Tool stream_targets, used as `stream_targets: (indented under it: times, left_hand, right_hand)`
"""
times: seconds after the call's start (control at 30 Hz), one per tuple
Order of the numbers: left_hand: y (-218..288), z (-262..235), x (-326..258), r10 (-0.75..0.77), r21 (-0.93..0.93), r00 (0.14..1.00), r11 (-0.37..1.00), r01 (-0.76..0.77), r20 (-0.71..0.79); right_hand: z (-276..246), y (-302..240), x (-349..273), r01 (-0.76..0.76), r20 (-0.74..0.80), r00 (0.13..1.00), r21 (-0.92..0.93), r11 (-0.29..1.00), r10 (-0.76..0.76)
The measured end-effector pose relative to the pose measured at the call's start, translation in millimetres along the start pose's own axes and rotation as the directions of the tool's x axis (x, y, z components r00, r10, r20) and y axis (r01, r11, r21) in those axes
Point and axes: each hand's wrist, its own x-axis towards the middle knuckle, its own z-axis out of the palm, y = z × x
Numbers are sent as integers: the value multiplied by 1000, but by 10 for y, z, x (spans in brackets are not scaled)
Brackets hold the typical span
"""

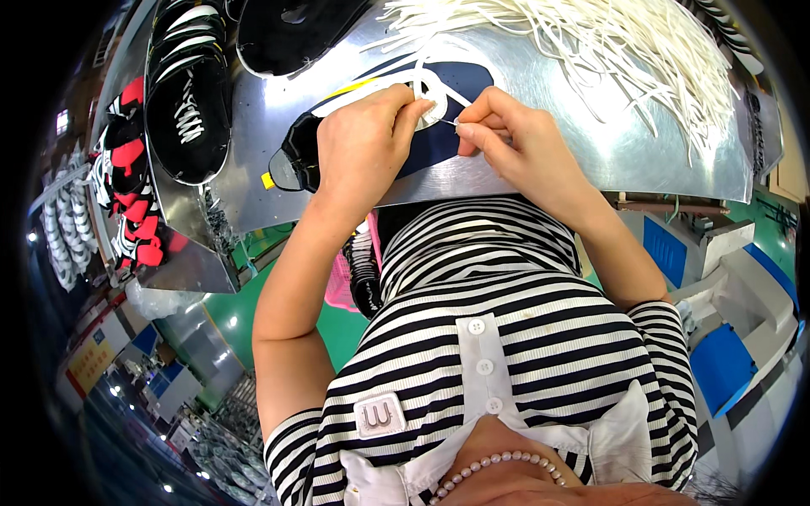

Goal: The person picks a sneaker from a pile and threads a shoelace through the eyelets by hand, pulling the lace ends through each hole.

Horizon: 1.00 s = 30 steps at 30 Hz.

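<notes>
The left hand [363, 139] curls over the navy shoe [432, 152], its exact grip hidden; just beside it, the right hand [521, 135] pinches a white lace [456, 122]. The shoe lies at the table's [591, 164] near edge, left of piled laces [591, 42].

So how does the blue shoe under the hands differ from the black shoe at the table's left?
The blue shoe lies crosswise; the black shoe runs front to back. The blue shoe has a yellow tab; none shows on the black shoe. The blue shoe's white lace hangs in loose loops; the black shoe's is crisscrossed. Both are on the metal table.
</notes>
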Motion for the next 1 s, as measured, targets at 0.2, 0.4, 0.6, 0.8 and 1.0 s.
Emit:
stream_targets:
  times: [0.2,0.4,0.6,0.8,1.0]
  left_hand:
    - [-2,-3,9,-21,-38,999,999,22,33]
    - [-50,-84,-50,19,-333,985,942,40,173]
    - [-16,-31,-178,45,-303,998,953,-32,34]
    - [-121,-102,-404,366,78,921,930,-359,-135]
    - [-116,-164,-522,664,214,701,748,-628,-260]
  right_hand:
    - [31,138,76,104,14,995,-160,982,-103]
    - [152,130,76,111,-83,984,-385,916,-155]
    - [553,210,219,106,-203,949,-512,853,-239]
    - [83,-83,-211,218,42,974,-441,871,-222]
    - [-572,-293,75,52,-205,978,22,998,-46]
